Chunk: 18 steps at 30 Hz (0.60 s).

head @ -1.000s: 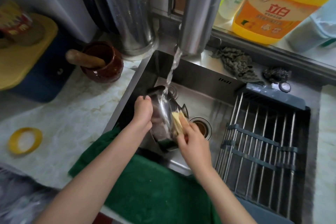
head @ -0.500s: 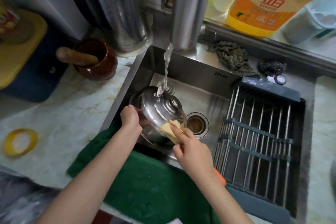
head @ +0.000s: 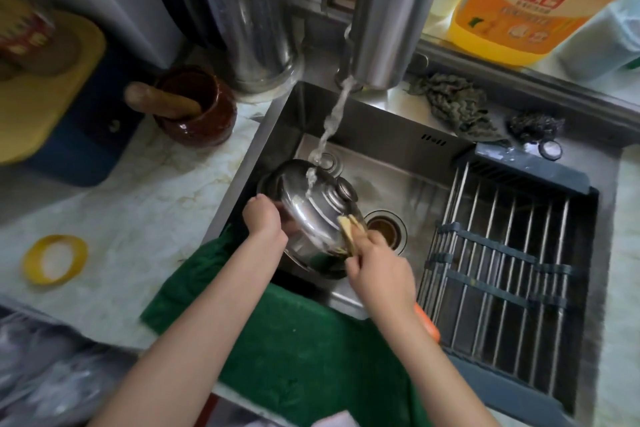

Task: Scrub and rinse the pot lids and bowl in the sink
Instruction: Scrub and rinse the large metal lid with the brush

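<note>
A brown jar (head: 204,128) with a wooden pestle (head: 159,102) stands on the marble counter (head: 138,211), well apart from a yellow ring (head: 37,277).

I see a home kitchen here: a steel sink (head: 398,156) with its tap (head: 381,28) running, a drying rack (head: 502,253) set in it, a marble-patterned tabletop (head: 138,218), and a dish-soap bottle (head: 519,10) behind.

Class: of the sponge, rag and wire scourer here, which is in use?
The yellow sponge, held by the right hand against the steel pot lid; the rag and wire scourer lie untouched on the ledge behind the sink.
</note>
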Motion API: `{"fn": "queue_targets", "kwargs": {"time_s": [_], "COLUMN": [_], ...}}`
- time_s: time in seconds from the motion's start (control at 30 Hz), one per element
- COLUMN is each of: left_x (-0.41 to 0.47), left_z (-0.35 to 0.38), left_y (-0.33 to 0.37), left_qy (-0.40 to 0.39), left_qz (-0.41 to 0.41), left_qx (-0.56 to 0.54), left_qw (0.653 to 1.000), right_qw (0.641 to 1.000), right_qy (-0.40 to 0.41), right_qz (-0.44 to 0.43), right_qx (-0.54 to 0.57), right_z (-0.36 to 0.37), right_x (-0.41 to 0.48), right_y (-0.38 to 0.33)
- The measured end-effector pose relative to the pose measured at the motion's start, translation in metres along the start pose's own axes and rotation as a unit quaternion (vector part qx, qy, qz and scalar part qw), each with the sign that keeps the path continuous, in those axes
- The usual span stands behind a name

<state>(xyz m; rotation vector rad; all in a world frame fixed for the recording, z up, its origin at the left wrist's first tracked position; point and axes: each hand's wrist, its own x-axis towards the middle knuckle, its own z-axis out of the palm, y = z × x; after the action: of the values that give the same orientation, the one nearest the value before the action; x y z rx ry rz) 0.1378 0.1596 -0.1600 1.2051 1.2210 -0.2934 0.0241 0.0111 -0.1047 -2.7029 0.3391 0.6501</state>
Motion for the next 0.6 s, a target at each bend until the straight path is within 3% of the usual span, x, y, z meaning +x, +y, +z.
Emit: {"fn": "queue_targets", "kwargs": {"time_s": [0.1,0.23,0.4,0.53,0.6], "left_x": [0.002,0.01,-0.011,-0.024,-0.022], "left_z": [0.0,0.001,0.007,0.005,0.008], "left_y": [0.0,-0.008,-0.001,-0.01,-0.006], "left_qy": [0.005,-0.005,0.004,-0.008,-0.014], "left_qz": [0.01,-0.012,0.036,0.058,0.07], "left_qx": [0.002,0.007,0.033,0.033,0.04], "left_qw": [1.0,1.0,0.999,0.998,0.997], "right_qw": [0.998,0.998,0.997,0.996,0.997], "right_qy": [0.014,-0.008,0.045,-0.015,-0.023], "right_qz": [-0.055,0.049,-0.054,0.081,0.072], "right_qx": [-0.021,-0.035,-0.013,-0.024,-0.024], "right_z": [0.004,0.0,0.004,0.006,0.005], "right_x": [-0.021,0.015,-0.027,0.011,0.006], "right_y": [0.003,0.021,-0.009,0.017,0.007]}}
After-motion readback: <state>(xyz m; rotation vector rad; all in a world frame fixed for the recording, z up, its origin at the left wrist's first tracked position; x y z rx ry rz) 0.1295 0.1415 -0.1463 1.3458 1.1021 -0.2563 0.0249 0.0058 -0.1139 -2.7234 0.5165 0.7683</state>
